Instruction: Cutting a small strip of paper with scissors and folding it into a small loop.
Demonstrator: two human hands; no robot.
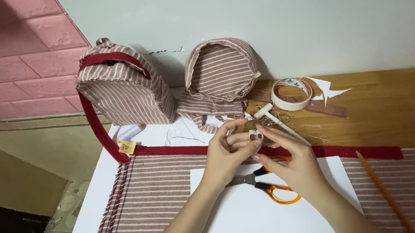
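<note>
My left hand [227, 154] and my right hand [291, 161] meet over the table, fingertips pinching a small pale object [253, 135] between them; what it is cannot be told. Under the hands lie orange-handled scissors [267, 185] on a white paper sheet [256, 219]. A brown-and-white striped cloth [158, 189] with a dark red binding strip [366, 151] spreads beneath the paper.
Two striped fabric bag pieces, one [124, 88] with a red strap and a rounded one [220, 71], stand against the wall. A tape roll [292, 94], a white pen-like tool [279, 119], a pencil [386, 191] and paper scraps [329, 90] lie on the wooden table [403, 103].
</note>
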